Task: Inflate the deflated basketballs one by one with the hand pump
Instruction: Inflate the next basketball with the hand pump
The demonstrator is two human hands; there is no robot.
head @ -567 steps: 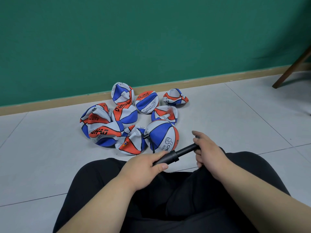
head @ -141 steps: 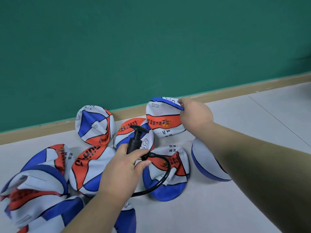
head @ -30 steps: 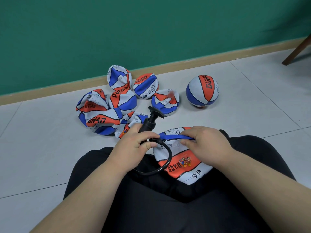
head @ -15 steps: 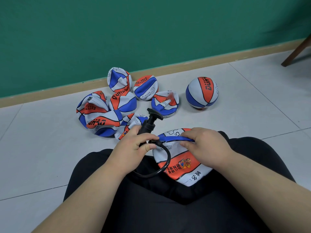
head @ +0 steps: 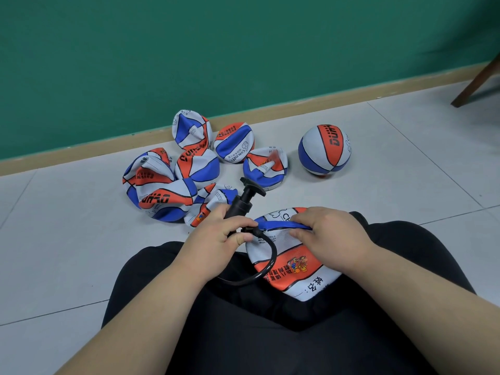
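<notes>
Along the far side runs a green wall (head: 243, 50) with a wooden skirting board (head: 297, 108) at its foot, and pale grey floor tiles (head: 67, 253) spread out from it. On the tiles sits a person with legs crossed in black trousers (head: 243, 334). Near the skirting lies a heap of deflated basketballs (head: 173, 185), white, blue and orange, crumpled and leaning on one another. Across the person's lap lies another flat basketball (head: 292, 269), folded so that a blue rim shows along its top edge. To the right of the heap and apart from it stands one inflated basketball (head: 324, 150), round and full.

The right hand (head: 332, 234) pinches the blue fold, fingers over it and thumb below. The left hand (head: 216, 236) is curled round the barrel of the black hand pump (head: 240, 205), which tilts up toward the heap with its T-handle on top. A black hose (head: 273, 255) loops down over the lap and back up to the left fingertips, right at the ball's edge. I cannot tell whether the needle is in the valve. At the far right a brown chair leg (head: 476, 82) slants down to the floor.
</notes>
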